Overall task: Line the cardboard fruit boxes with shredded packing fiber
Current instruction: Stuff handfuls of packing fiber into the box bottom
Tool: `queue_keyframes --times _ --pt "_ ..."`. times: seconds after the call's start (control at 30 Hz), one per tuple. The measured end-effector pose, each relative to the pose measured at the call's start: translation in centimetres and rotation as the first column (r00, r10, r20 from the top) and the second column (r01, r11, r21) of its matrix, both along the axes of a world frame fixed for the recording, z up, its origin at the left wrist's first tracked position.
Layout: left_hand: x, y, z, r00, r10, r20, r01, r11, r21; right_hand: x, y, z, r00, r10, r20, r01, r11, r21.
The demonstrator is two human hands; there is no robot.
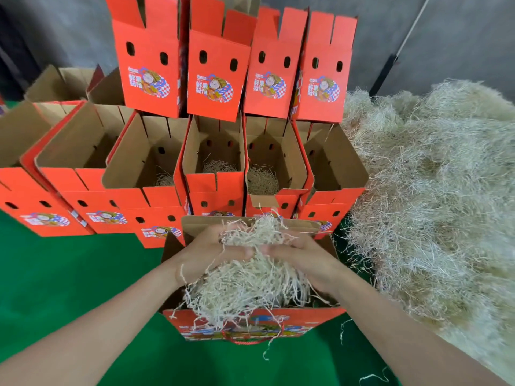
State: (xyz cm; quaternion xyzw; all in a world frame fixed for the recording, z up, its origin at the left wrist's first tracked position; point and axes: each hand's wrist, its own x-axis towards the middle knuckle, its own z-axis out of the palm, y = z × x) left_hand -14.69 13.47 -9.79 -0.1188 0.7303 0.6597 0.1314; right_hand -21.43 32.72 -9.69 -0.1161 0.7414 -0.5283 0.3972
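An open red cardboard fruit box stands on the green floor right in front of me. A wad of pale shredded packing fiber sits in its mouth and spills over the front rim. My left hand grips the wad from the left, and my right hand grips it from the right, both over the box opening. Behind it runs a row of open red boxes; three of them have small nests of fiber at the bottom.
A big heap of loose packing fiber fills the right side. More red boxes are stacked on the back row. Further empty boxes stand at left. Green mat lies bare at lower left.
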Motion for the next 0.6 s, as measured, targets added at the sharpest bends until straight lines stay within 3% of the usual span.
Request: queue_keyframes --times 0.07,0.13,0.2,0.33,0.4,0.6 --pt "-0.6 0.6 -0.4 0.996 -0.093 0.006 0.092 0.98 -0.178 0.1 -1.2 -0.6 0.995 -0.028 -0.096 0.035 0.997 0.068" --pt "-0.7 0.4 -0.5 0.977 -0.211 0.019 0.197 0.871 -0.449 0.1 -1.4 -0.6 0.982 -0.064 -0.176 0.089 0.987 0.134" --pt "-0.5 -0.1 -0.6 0.959 -0.28 0.031 0.24 0.752 -0.614 -0.3 -0.8 -0.2 0.979 -0.07 -0.191 0.101 0.982 0.158" --pt "-0.4 -1.5 0.3 0.972 -0.233 0.041 0.199 0.71 -0.675 -0.6 0.9 0.7 0.947 0.069 -0.314 0.038 0.946 0.323" --pt "-0.5 -2.0 0.6 0.96 -0.277 0.027 0.214 0.673 -0.708 -0.9 1.5 0.7 0.948 0.112 -0.298 0.013 0.922 0.388" --pt "-0.4 -2.6 0.6 0.942 -0.336 -0.011 0.223 0.649 -0.727 -1.7 2.9 0.5 0.947 0.118 -0.298 0.018 0.909 0.417"
